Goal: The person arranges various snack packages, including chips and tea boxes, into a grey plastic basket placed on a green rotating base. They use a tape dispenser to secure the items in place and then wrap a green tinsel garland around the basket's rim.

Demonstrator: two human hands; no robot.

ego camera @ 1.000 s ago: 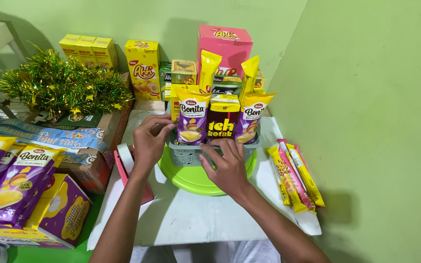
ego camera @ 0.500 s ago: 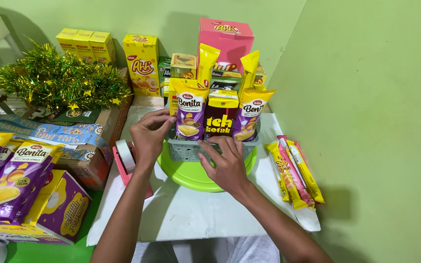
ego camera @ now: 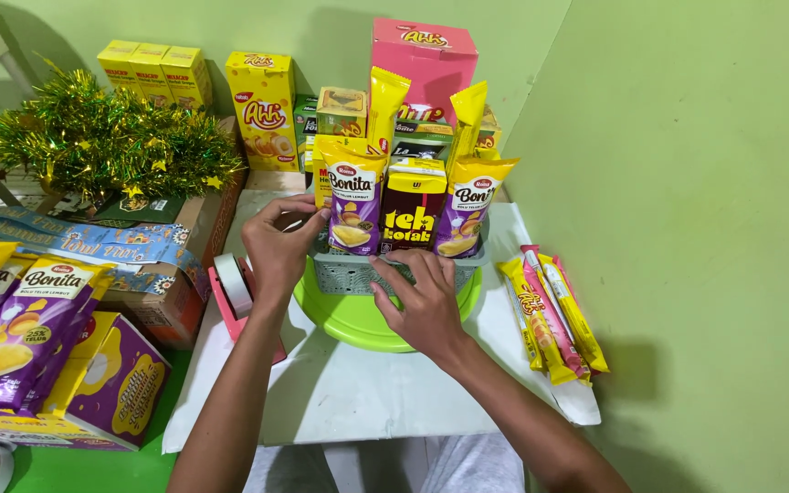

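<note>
Fingers (ego camera: 393, 274) touch grey basket (ego camera: 349, 274) on white table (ego camera: 358, 393).

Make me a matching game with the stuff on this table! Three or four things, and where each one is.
Things:
1. tape dispenser
2. tinsel garland
3. long snack sticks
4. grey basket

Places:
A. on the green bowl
B. far left, on the cardboard box
C. just left of the left hand
D. at the table's right edge

Pairs: 1-C, 2-B, 3-D, 4-A
</note>
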